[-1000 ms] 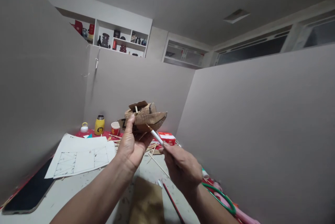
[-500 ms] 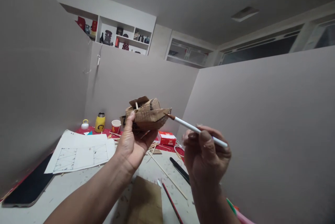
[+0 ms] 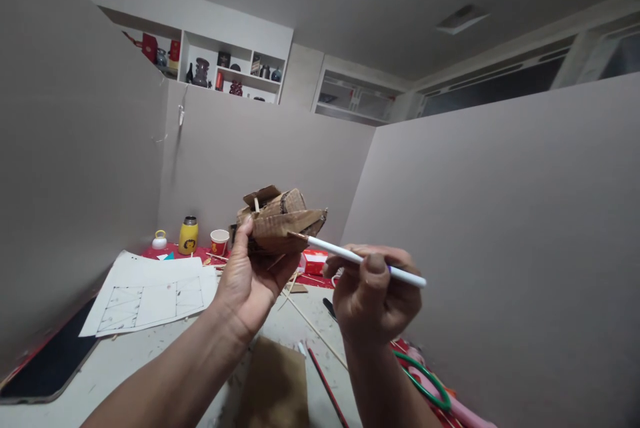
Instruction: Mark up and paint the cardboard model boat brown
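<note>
A small cardboard boat (image 3: 283, 225) with a pointed front end and a raised cabin is held up over the table. My left hand (image 3: 250, 281) grips it from below and behind, with the thumb against its near side. Between the fingers of my right hand (image 3: 377, 295) is a white-handled paintbrush (image 3: 345, 253), held like a pen. Its brown tip touches, or is very close to, the lower side of the boat. My left palm hides part of the boat's underside.
On the table lie a drawing sheet (image 3: 150, 295), a dark phone-like slab (image 3: 45, 361), a cardboard piece (image 3: 275, 381), a red-black pencil (image 3: 327, 385) and thin wooden sticks (image 3: 315, 328). Behind stand a yellow bottle (image 3: 189, 238) and a paper cup (image 3: 220, 243). Grey partitions (image 3: 270, 148) enclose the table.
The paintbrush has moved left and down, from the boat's pointed tip to lower on its side. My left hand and the boat have barely shifted. Green scissor-like handles show more at right.
</note>
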{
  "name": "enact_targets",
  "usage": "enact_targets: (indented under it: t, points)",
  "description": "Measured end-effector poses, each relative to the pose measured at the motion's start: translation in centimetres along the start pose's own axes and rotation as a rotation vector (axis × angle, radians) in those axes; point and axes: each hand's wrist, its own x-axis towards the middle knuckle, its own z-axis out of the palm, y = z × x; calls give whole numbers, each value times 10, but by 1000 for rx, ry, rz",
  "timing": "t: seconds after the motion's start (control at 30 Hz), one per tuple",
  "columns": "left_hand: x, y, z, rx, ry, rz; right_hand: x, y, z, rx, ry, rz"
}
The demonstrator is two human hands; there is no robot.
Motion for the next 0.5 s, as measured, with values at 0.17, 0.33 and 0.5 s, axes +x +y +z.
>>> enact_targets:
  t: [0.17, 0.33, 0.5]
  points:
    - [-3, -1, 1, 27, -16, -2, 4, -3, -1, -3, 44, -40]
    - [-5, -3, -1, 47, -23, -16, 6, -6, -4, -3, 2, -98]
    - [-6, -5, 0, 34, -6, -20, 5, -7, -3, 11, -89, -95]
